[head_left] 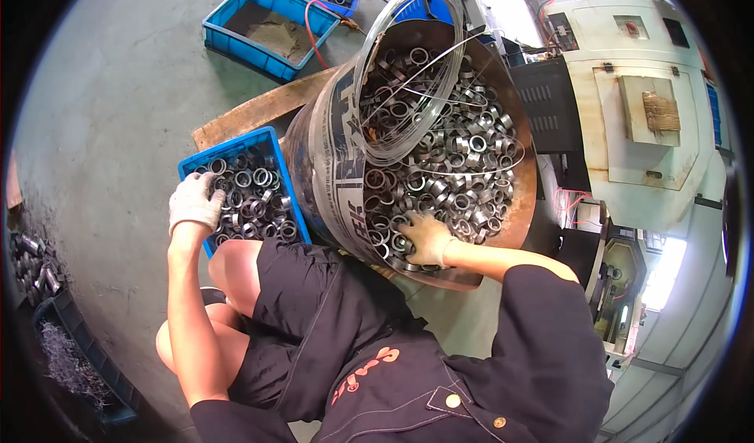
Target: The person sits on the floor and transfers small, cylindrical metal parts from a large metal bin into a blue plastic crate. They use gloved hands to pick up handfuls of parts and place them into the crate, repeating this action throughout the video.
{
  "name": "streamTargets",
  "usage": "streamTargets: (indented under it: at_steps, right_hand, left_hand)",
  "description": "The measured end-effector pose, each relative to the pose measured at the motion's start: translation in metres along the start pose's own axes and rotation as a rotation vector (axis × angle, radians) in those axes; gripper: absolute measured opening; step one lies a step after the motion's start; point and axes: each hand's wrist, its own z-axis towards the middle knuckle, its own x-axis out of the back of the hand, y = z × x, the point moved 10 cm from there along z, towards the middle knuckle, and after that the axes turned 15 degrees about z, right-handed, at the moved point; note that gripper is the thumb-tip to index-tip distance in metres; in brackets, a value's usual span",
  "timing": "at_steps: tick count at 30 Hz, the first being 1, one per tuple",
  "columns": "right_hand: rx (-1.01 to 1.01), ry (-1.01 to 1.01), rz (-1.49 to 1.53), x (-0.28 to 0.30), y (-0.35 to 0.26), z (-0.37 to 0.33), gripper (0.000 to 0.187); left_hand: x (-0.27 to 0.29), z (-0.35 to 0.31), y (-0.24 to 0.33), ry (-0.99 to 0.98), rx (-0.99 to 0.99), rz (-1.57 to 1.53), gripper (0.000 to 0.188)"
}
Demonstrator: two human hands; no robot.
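A large steel drum (322,160) stands in front of me, filled with several grey metal rings (463,160). My right hand (424,239), in a dirty white glove, lies on the rings at the drum's near side, fingers curled into them. My left hand (192,202), also gloved, rests on the near left edge of a blue crate (236,146) that holds more metal rings (255,199). A coil of thin wire (408,74) leans on top of the drum's rings. I cannot tell whether either hand has rings in it.
A wooden plank (259,109) lies behind the crate. Two more blue crates (267,31) sit farther back on the concrete floor. A white machine (636,105) stands at the right. Metal parts and swarf (47,302) lie at the left.
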Motion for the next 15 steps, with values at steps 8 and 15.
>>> streamTargets:
  at_steps: [8, 15]
  right_hand:
    - [-0.069, 0.019, -0.012, -0.014, 0.005, 0.01, 0.079]
    - [-0.005, 0.13, 0.041, -0.021, 0.012, 0.013, 0.077]
  left_hand:
    - [0.001, 0.0, 0.027, 0.11, -0.133, 0.027, 0.037]
    - [0.005, -0.002, 0.029, 0.019, -0.104, 0.007, 0.036]
